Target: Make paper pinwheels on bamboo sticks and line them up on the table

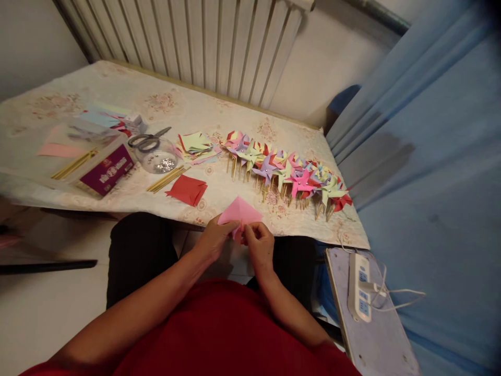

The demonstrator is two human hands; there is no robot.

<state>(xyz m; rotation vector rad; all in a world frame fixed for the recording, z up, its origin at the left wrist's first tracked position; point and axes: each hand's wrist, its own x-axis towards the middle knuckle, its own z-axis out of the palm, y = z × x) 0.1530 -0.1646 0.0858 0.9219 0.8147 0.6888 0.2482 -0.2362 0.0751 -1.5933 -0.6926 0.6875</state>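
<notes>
A pink paper square [239, 211] is held over the near edge of the table. My left hand [213, 239] pinches its lower left part. My right hand [259, 243] pinches a folded corner of the same sheet from the right. Both hands have their fingers closed on the paper. A folded red paper [187, 189] lies on the tablecloth [117, 94] just beyond and to the left of my hands. A long row of finished coloured paper pinwheels [287, 169] on wooden sticks lies to the right of it.
Scissors [147, 140] rest on a clear round container [158, 156] with shiny bits. Wooden sticks [167, 178] lie beside it. A purple box [110, 169] and loose coloured paper [195, 143] sit at the left. A power strip [360, 287] lies on a stool at the right.
</notes>
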